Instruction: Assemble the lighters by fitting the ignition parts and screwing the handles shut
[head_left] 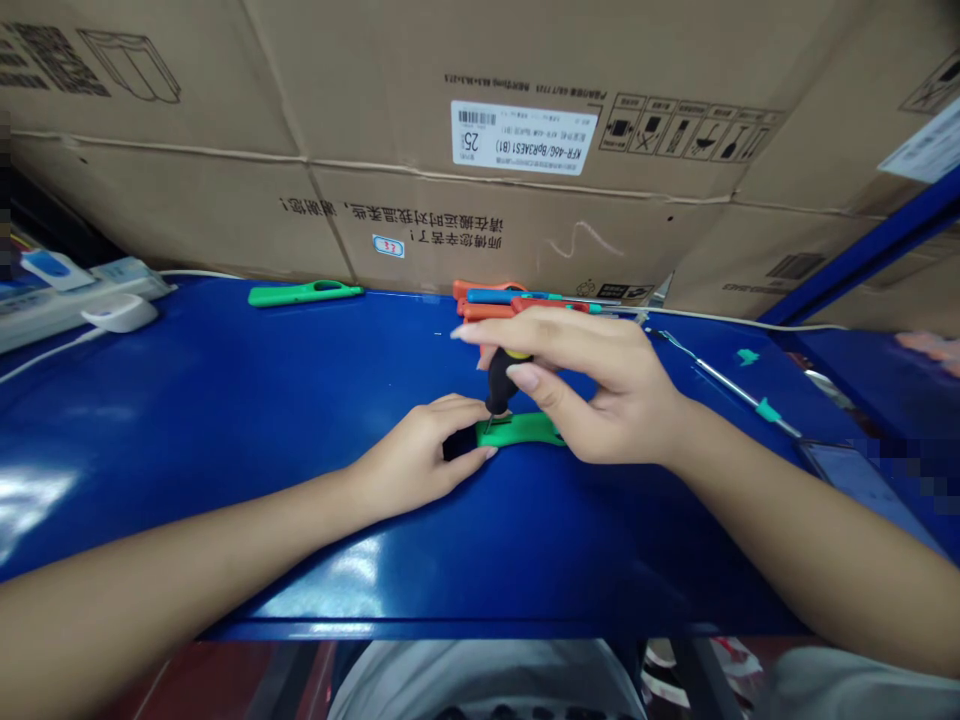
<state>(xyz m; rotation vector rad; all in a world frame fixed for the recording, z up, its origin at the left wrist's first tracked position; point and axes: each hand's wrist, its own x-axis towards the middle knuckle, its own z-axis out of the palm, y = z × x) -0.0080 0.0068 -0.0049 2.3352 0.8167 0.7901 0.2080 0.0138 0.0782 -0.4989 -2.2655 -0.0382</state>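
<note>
On the blue table lies a green plastic lighter handle (525,430), its left end between the thumb and fingers of my left hand (424,450). My right hand (607,385) grips a short black screwdriver (501,382) with a yellow patch near its top. The screwdriver stands nearly upright, its tip at the left end of the green handle. Part of the handle's right end is hidden behind my right hand. Just beyond my right hand lie several orange lighter pieces (480,311) and a blue lighter (495,296).
Another green lighter handle (304,292) lies at the back, before a large cardboard box (420,150). A metal rod with a green piece (735,386) and a phone (862,485) lie right. A power strip (82,300) with a white charger (121,312) stands left.
</note>
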